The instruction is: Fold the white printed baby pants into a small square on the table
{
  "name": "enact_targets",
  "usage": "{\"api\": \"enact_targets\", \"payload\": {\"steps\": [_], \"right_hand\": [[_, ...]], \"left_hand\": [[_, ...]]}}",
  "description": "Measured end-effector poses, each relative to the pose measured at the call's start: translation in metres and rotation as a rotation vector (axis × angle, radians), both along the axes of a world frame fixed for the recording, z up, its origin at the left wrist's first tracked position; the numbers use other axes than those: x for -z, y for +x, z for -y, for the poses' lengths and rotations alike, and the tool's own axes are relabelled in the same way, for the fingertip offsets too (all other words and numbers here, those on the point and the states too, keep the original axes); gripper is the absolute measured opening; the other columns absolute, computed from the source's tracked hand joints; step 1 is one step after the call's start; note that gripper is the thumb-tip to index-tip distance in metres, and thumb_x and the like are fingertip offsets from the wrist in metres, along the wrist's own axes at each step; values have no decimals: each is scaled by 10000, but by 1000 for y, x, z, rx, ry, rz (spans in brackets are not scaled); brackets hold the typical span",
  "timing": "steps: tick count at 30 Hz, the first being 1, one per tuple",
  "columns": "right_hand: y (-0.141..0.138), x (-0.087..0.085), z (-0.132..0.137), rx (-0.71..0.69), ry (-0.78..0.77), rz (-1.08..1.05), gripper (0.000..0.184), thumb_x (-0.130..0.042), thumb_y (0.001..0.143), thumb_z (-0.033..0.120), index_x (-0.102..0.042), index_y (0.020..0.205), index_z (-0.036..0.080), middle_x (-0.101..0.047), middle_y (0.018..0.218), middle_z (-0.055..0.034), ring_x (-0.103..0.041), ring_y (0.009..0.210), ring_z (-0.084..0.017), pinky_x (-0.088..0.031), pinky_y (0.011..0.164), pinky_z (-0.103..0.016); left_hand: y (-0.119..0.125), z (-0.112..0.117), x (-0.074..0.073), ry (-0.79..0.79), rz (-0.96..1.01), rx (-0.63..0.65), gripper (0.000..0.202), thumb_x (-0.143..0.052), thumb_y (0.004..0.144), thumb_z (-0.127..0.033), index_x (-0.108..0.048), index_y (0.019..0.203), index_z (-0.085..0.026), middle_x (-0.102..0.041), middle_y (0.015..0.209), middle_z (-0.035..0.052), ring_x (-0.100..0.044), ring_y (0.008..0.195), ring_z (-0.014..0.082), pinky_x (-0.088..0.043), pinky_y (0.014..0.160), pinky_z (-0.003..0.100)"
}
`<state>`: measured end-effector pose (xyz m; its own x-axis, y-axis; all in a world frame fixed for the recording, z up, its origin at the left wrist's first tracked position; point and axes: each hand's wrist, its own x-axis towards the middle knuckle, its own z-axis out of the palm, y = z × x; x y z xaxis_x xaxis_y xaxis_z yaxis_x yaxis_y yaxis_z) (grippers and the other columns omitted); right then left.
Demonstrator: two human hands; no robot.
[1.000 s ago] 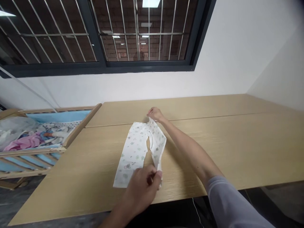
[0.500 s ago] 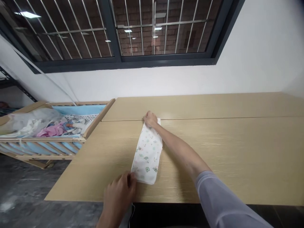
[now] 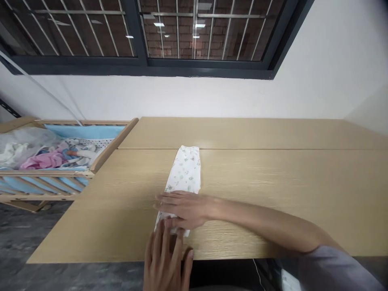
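Our right hand [image 3: 184, 209] lay flat, fingers together and not gripping, across the near end of the folded printed baby garment [image 3: 184, 173] mid-table [image 3: 273, 173]; our left hand [image 3: 166, 258] spread open just below, fingertips at the cloth's end.

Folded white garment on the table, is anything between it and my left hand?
Only your right hand, lying across the near end of the folded white garment; your left hand sits right below it.
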<state>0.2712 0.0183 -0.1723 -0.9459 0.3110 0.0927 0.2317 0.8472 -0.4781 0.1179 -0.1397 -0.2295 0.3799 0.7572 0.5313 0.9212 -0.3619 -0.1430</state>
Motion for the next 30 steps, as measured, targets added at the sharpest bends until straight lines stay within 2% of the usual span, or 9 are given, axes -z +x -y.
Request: {"api": "enact_targets", "payload": {"steps": [3,6,12,17,22,24,26,28,30], "right_hand": [[6,16,-19,47,-7,67,706,-402,1025,582,-264,1609,211,-193,1677,-106,-149,1562,-254,-133,1275,-455],[12,27,-72,221,40,130,754,-346,1000,676,-195,1624,279,-99,1693,-52,-86,1570,-265,-63,1276,-507],[30,34,-182,566,168,230,748,-194,1022,626,-191,1629,190,-120,1687,-81,-97,1568,-285,-99,1271,-520],[33,33,-206,558,247,212,666,-212,1038,489,-236,1614,156,-157,1686,-99,-127,1565,-276,-117,1268,-514],[27,13,-147,572,338,-66,570,-350,1022,335,-380,1519,57,-318,1620,-221,-272,1514,-325,-225,1227,-545],[31,2,-95,556,290,-204,463,-384,1020,313,-517,1394,74,-527,1447,-222,-491,1341,-310,-390,1125,-535],[42,-6,-36,400,126,-242,361,-403,1037,356,-651,1167,128,-683,1129,-137,-641,1041,-233,-541,934,-431],[59,-7,23,199,-5,-168,308,-460,1028,375,-666,1158,188,-700,1073,-68,-655,983,-181,-557,908,-357],[75,2,71,183,43,-136,452,-602,933,506,-643,1243,180,-692,1131,-103,-634,1084,-245,-534,978,-421]], "left_hand": [[-1,3,4,-16,-17,-31,627,-652,871,-329,-465,1462,-229,-517,1487,227,-524,1340,393,-455,1013,530],[0,5,2,-33,-25,-36,609,-661,870,-336,-485,1446,-247,-501,1503,226,-534,1324,399,-464,991,529],[3,6,1,-32,-30,-45,553,-667,875,-317,-540,1406,-226,-497,1504,235,-535,1317,401,-460,987,517],[8,9,-4,-98,80,-52,516,-645,912,-343,-552,1414,-268,-480,1535,184,-542,1313,350,-456,977,472],[15,8,-12,-169,193,62,420,-596,967,-419,-582,1381,-352,-655,1380,41,-634,1160,234,-405,903,386],[13,6,-12,-158,286,119,373,-591,975,-452,-625,1323,-324,-713,1286,14,-652,1090,204,-383,896,367],[8,4,-10,-124,357,186,324,-578,987,-453,-665,1249,-283,-748,1200,8,-655,1023,186,-375,882,350],[1,1,-11,-66,351,290,241,-566,1005,-385,-695,1167,-261,-764,1122,-1,-644,949,162,-380,851,323],[-7,-3,-18,-48,239,428,213,-525,1023,-274,-701,1140,-245,-757,1110,-1,-630,929,148,-394,850,300]]}}
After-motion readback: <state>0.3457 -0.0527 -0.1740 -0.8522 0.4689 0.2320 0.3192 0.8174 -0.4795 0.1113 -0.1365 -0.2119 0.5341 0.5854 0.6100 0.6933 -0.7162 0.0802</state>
